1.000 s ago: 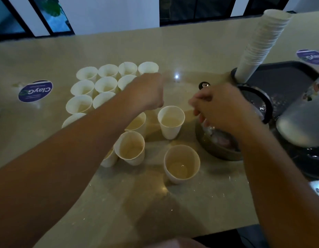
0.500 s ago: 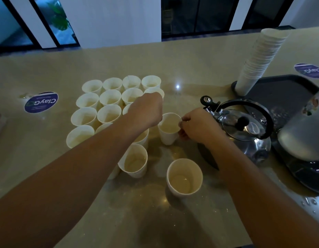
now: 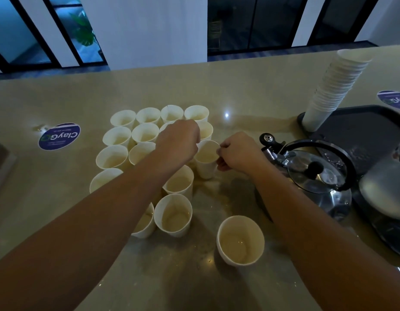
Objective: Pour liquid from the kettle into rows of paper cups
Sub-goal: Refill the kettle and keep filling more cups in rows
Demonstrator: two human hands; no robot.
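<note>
Several white paper cups (image 3: 123,118) stand in rows on the beige counter (image 3: 239,90), most with a little liquid in them. My right hand (image 3: 238,153) pinches the rim of one filled cup (image 3: 205,160) at the right end of the rows. My left hand (image 3: 180,141) hovers with curled fingers over the cups beside it; what it grips is hidden. A steel kettle (image 3: 316,176) with a black handle stands on the counter right of my right hand, lid on. One cup (image 3: 240,240) stands apart near the front.
A tall stack of empty cups (image 3: 336,88) leans on a black tray (image 3: 363,129) at the right. A grey rounded object (image 3: 387,191) sits at the right edge. Round blue stickers (image 3: 59,136) lie on the counter left and far right.
My right hand left the kettle and moved left to the cup's rim. My left hand stayed over the rows. The camera tilted up.
</note>
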